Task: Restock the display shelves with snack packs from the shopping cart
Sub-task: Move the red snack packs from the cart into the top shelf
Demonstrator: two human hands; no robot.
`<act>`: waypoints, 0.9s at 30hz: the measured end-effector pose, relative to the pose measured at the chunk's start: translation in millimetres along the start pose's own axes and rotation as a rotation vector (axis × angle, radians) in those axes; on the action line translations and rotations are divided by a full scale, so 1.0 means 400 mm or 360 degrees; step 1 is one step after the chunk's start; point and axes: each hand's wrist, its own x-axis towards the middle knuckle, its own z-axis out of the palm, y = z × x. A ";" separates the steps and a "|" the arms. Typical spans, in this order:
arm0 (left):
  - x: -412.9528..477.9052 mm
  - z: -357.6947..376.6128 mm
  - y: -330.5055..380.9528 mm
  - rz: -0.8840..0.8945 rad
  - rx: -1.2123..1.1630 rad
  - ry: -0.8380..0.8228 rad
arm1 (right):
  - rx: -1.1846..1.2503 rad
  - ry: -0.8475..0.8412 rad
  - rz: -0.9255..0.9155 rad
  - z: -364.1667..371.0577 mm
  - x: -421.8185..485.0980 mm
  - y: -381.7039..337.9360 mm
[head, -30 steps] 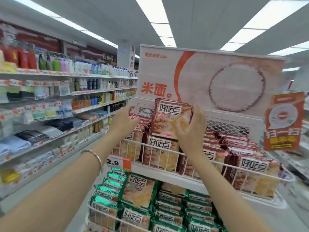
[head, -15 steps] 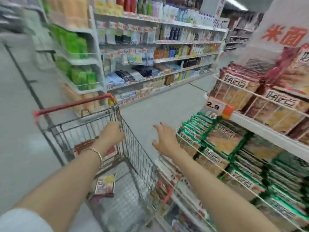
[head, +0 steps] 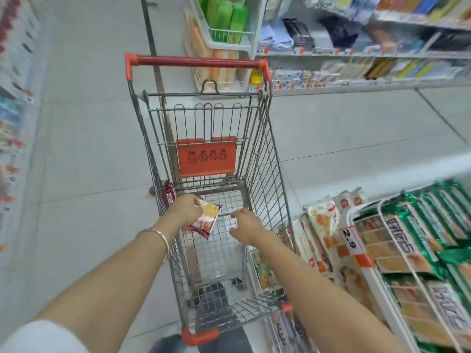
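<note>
A wire shopping cart (head: 265, 154) with a red handle stands below me on the aisle floor. Inside its basket, my left hand (head: 184, 208) grips a dark red snack pack (head: 207, 220) by its top edge. My right hand (head: 246, 225) hovers in the basket just right of that pack, fingers loosely spread and holding nothing. A second dark red pack (head: 168, 196) leans upright against the cart's left wall. The display shelves (head: 367, 271) at right hold green snack packs (head: 418, 225) behind a white wire front.
A 2.9 price tag (head: 353, 240) hangs on the display's edge, with white and orange packs (head: 318, 225) on the tier below. Store shelving (head: 356, 82) runs along the far side of the aisle. Another shelf row (head: 15, 98) lines the left.
My view swung from the upper display shelf down to the cart. Both hands left the red packs on the shelf and reached into the basket, where the left hand took hold of a pack.
</note>
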 end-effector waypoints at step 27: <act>0.556 0.608 -0.358 -0.1575 -0.1892 0.0538 | 0.0596 0.0323 0.0118 0.240 0.599 0.194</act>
